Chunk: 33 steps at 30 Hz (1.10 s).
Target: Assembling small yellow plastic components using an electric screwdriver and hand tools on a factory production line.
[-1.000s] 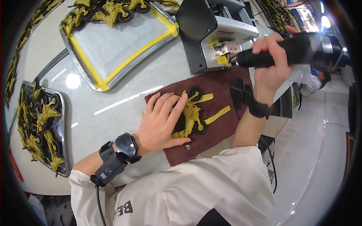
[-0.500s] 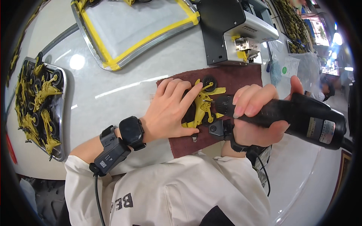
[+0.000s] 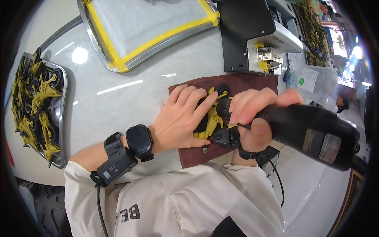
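A yellow toy motorcycle (image 3: 213, 119) with black wheels lies on a dark red cloth (image 3: 191, 157). My left hand (image 3: 179, 114) grips it from the left, fingers over its far side and thumb at its near end, covering part of it. In my right hand (image 3: 254, 112) is a black electric screwdriver (image 3: 312, 126), its body slanting down to the right. The screwdriver's nose (image 3: 224, 109) is over the middle of the motorcycle. Its tip is hidden, so contact with a screw cannot be made out.
On the left stands a metal tray (image 3: 64, 104) heaped with similar yellow toy motorcycles (image 3: 45, 93). A metal-rimmed tray edged with yellow tape (image 3: 169, 32) is at the back. Beside it sits a black and silver machine (image 3: 242, 39). A clear plastic bag (image 3: 323, 85) lies to the right.
The screwdriver's nose has come closer over the motorcycle, and its rear end has swung lower. My right fingers have shifted around its body. My left hand keeps its hold.
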Tool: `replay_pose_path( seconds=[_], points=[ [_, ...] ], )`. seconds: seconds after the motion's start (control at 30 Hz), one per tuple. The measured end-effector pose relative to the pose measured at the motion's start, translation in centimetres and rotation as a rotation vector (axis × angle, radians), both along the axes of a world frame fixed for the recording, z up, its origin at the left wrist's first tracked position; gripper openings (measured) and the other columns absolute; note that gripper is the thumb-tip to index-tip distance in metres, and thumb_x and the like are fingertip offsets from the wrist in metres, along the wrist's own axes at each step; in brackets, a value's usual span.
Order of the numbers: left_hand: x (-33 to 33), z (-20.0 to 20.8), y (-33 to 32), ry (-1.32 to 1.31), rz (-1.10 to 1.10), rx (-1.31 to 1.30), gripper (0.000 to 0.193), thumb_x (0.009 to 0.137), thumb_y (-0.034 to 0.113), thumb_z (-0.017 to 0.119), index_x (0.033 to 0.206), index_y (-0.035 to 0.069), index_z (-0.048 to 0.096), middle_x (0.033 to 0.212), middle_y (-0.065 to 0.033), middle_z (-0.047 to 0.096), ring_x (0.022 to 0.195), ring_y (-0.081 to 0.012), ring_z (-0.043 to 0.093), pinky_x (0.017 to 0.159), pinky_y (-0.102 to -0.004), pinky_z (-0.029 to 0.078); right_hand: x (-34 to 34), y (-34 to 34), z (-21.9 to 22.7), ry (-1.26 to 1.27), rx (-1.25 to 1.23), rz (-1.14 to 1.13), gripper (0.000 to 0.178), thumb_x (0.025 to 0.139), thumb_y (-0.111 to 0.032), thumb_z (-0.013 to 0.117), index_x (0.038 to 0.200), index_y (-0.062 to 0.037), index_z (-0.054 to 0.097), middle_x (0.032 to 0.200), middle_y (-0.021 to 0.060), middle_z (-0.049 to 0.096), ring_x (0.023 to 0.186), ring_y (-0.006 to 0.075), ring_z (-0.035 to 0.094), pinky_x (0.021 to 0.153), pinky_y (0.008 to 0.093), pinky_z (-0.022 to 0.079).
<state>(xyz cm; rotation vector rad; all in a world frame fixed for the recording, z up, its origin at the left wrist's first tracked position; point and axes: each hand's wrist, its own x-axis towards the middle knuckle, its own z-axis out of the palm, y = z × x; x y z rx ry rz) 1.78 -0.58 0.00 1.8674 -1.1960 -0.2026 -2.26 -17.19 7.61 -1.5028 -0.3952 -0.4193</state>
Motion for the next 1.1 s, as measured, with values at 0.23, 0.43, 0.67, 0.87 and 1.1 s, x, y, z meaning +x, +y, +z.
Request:
replay_pose_path(
  seconds=[0.23, 0.43, 0.67, 0.87, 1.1],
  points=[
    [-0.1, -0.3, 0.2, -0.026, 0.011, 0.051, 0.103, 0.055, 0.047, 0.084, 0.139, 0.003, 0.043, 0.118, -0.0141, 0.046, 0.111, -0.0341, 0.044, 0.102, -0.0488, 0.032, -0.6, 0.2, 0.6, -0.056, 0.042, -0.118, 0.050, 0.089, -0.019, 0.068, 0.127, -0.0101, 0.037, 0.070, 0.0077, 0.055, 0.056, 0.0207, 0.055, 0.060, 0.0377, 0.048],
    [0.0, 0.8, 0.1, -0.064, -0.011, 0.075, 0.105, 0.055, 0.044, 0.086, 0.140, 0.002, 0.040, 0.119, -0.0141, 0.045, 0.114, -0.0331, 0.043, 0.102, -0.0469, 0.033, 1.7, -7.1, 7.6, -0.183, -0.028, -0.754, 0.037, 0.095, -0.030, 0.046, 0.122, -0.0039, 0.046, 0.070, 0.0054, 0.050, 0.066, 0.0189, 0.048, 0.072, 0.0382, 0.040],
    [-0.3, 0.8, 0.0, -0.039, 0.019, 0.046, 0.105, 0.055, 0.041, 0.087, 0.140, 0.003, 0.039, 0.117, -0.0144, 0.044, 0.110, -0.0349, 0.043, 0.100, -0.0465, 0.034, 4.4, -7.0, 6.2, -0.101, 0.008, -0.692, 0.044, 0.085, -0.006, 0.062, 0.122, 0.0036, 0.042, 0.061, 0.0078, 0.053, 0.049, 0.0168, 0.052, 0.054, 0.0315, 0.047],
    [-0.2, 0.5, -0.2, -0.031, 0.008, 0.028, 0.104, 0.056, 0.045, 0.086, 0.141, 0.004, 0.041, 0.130, -0.0175, 0.043, 0.116, -0.0367, 0.043, 0.101, -0.0476, 0.032, -1.2, -3.7, 4.4, -0.155, 0.111, -0.470, 0.061, 0.091, -0.020, 0.055, 0.137, 0.0010, 0.021, 0.067, 0.0105, 0.051, 0.050, 0.0209, 0.049, 0.052, 0.0362, 0.045],
    [-0.2, 0.2, 0.0, -0.089, -0.002, 0.092, 0.099, 0.060, 0.049, 0.082, 0.139, 0.006, 0.042, 0.146, -0.0177, 0.037, 0.125, -0.0368, 0.040, 0.105, -0.0483, 0.029, -2.1, -0.6, 2.1, -0.156, 0.102, -0.353, 0.078, 0.090, -0.021, 0.068, 0.141, 0.0000, 0.013, 0.072, 0.0119, 0.056, 0.057, 0.0212, 0.055, 0.058, 0.0356, 0.050]
  ],
)
